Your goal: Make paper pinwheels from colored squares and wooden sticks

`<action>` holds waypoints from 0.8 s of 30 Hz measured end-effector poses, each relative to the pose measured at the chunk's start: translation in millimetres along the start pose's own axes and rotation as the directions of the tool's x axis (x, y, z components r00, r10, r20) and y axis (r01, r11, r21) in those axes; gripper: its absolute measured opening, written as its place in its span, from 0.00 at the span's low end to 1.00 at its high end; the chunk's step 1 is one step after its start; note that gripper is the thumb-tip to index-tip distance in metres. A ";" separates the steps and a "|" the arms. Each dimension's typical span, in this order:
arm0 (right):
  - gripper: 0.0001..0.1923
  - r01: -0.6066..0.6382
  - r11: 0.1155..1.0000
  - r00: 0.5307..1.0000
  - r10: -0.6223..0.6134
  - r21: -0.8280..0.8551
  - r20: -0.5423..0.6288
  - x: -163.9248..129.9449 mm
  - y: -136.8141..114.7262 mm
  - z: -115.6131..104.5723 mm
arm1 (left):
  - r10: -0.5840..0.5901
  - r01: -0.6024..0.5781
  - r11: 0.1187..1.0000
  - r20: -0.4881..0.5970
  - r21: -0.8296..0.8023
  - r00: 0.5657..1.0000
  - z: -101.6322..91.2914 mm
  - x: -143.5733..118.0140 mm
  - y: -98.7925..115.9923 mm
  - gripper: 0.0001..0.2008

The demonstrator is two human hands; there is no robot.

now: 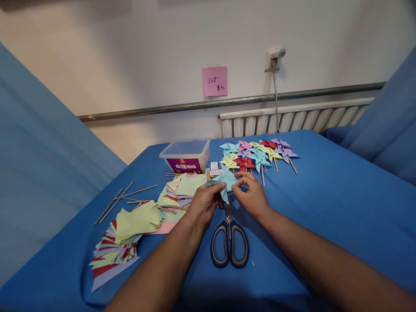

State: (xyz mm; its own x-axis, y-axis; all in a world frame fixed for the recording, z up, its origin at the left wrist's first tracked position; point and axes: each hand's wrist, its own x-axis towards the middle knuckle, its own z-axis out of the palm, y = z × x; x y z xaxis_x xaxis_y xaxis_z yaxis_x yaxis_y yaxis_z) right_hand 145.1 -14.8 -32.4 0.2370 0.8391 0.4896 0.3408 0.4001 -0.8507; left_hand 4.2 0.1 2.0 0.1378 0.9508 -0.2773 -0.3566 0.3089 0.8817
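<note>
A light blue paper pinwheel (pixel 227 177) is held up between my two hands over the middle of the table. My left hand (pixel 208 200) pinches its lower left part between thumb and fingers. At its right side, my right hand (pixel 249 190) has thumb and index finger pressed together at the paper's edge. Whether a stick is attached is hidden by the paper and my fingers. Just below lies a pair of scissors (pixel 229 242) with dark blue handles, blades pointing away from me, their tips under the pinwheel.
Finished pinwheels (pixel 260 157) in several colours lie at the back right. A clear plastic box (pixel 186 157) stands at the back, beside small white boxes (pixel 215 170). Stacked coloured paper (pixel 136 223) and loose sticks (pixel 113 203) lie at left. Blue curtains (pixel 39 160) hang at the sides.
</note>
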 end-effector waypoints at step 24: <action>0.08 -0.028 1.000 0.998 0.028 -0.006 0.050 0.1 1.2 -0.7 | -0.008 0.008 1.000 0.004 0.021 1.000 1.6 -0.3 -0.3 0.15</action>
State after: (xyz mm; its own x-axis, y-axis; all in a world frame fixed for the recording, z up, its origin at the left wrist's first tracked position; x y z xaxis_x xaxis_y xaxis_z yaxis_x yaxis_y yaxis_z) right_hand 146.2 -14.6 -33.3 0.2012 0.8673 0.4553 0.3394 0.3743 -0.8630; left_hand 5.7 -0.3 2.5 0.1445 0.9483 -0.2826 -0.3362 0.3157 0.8873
